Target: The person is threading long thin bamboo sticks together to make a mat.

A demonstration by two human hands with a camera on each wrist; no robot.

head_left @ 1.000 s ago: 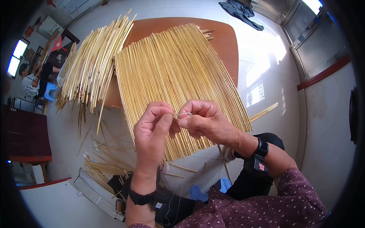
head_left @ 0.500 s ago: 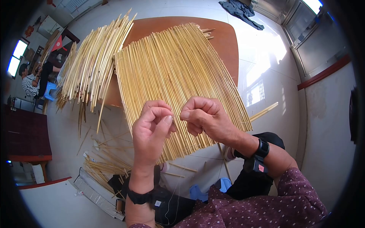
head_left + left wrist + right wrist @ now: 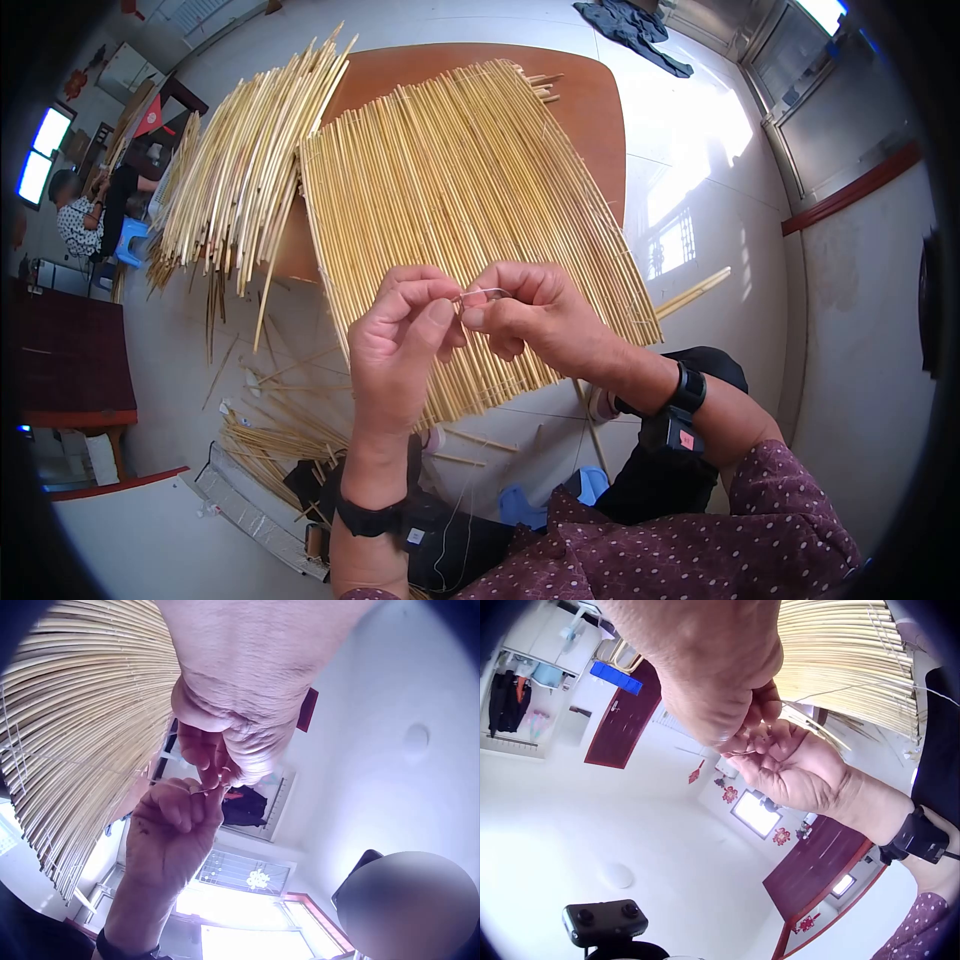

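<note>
In front of my chest in the head view, my left hand [image 3: 395,335] and right hand [image 3: 540,312] meet almost fingertip to fingertip. A thin white thread [image 3: 484,291] arcs across the small gap between them. My left thumb and forefinger pinch it at one side, my right thumb and curled forefinger at the other; I cannot tell whether a needle is hidden there. Below the hands lies a mat of straight yellow stalks [image 3: 440,190], laid side by side. In the right wrist view a length of thread [image 3: 832,694] trails from the hands across the mat.
The mat lies on a brown table [image 3: 590,120] and hangs past its near edge. A heap of loose stalks [image 3: 250,160] leans at the left, and more stalks [image 3: 270,445] lie on the floor. A person [image 3: 82,220] sits at the far left. A blue stool [image 3: 525,508] shows below.
My hands moved slightly apart half a second ago and have come back together. The thread between them, hardly visible then, shows again as an arc.
</note>
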